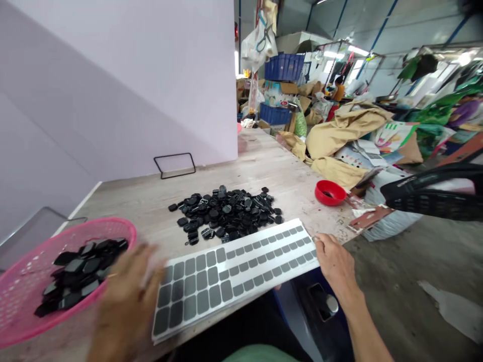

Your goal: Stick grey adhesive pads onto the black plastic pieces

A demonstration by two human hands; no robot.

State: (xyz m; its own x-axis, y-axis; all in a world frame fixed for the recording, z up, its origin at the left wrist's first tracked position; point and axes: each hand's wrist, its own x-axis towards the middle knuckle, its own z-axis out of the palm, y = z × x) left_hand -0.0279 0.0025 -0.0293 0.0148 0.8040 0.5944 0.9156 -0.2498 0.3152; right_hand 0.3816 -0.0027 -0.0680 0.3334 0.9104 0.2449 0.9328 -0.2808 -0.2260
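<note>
A long white sheet (234, 271) carrying rows of grey rectangular stickers lies across the table's near edge. My right hand (335, 264) grips the sheet's right end, fingers curled at its corner. My left hand (126, 301) is blurred by motion at the sheet's left end, beside a pink basket (22, 301) of black flat pieces; its fingers are smeared. A heap of small black plastic parts (226, 211) sits on the wooden table (143, 201) just beyond the sheet.
A red bowl (330, 192) sits near the table's right edge. A black wire stand (175, 165) leans at the white wall. Tan cloth, cartons and blue crates pile up at the back right. A black object (433, 193) juts in from the right.
</note>
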